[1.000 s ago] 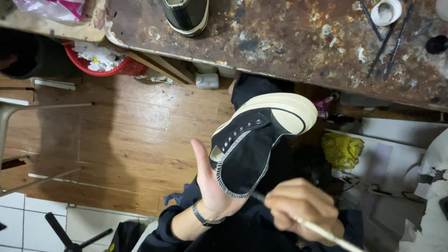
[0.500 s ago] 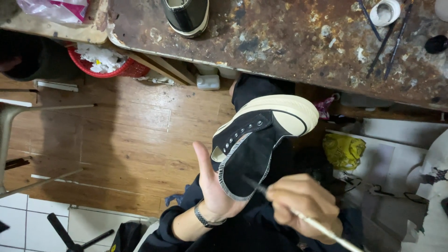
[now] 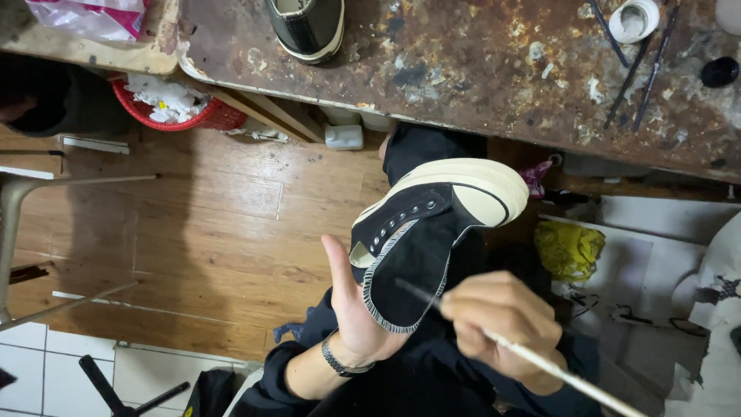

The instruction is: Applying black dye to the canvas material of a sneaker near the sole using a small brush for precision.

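Step in hand looks like brushing the inside/edge of a black shoe upper (image 3: 421,247) w/ cream toe cap, centre of frame. Left hand (image 3: 356,309) is inside it from below, thumb up – fingers hidden, so grip can't be judged. Right hand (image 3: 502,324), lower right, is closed round a thin brush (image 3: 540,359), tip touching the upper's stitched edge. Next stroke prob. needs the upper held steady – light pressure.
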